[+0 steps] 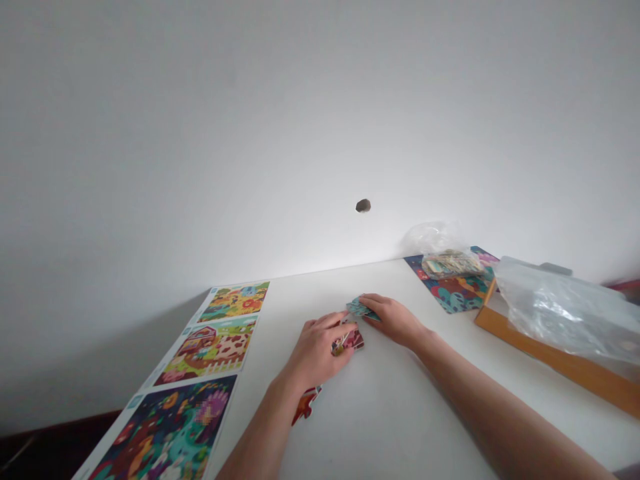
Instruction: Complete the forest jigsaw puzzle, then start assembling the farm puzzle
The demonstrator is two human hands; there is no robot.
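Note:
My left hand (320, 343) is closed around some dark red puzzle pieces (355, 339), with its thumb on the near side and its fingers curled over the top. Just beyond and to the right, my right hand (393, 317) has its fingers pressed on teal puzzle pieces (361, 308) at the tabletop. The two groups of pieces are close together, and the hands partly cover both. A red-orange puzzle piece (306, 404) lies on the table below my left wrist, partly hidden by the forearm.
Several picture sheets, including a farm picture (210, 350), line the left edge of the white table (390, 413). At the back right, a clear bag of pieces (447, 262) rests on a dark picture sheet (457, 297). An orange-sided box (545, 363) holds clear plastic (560, 313).

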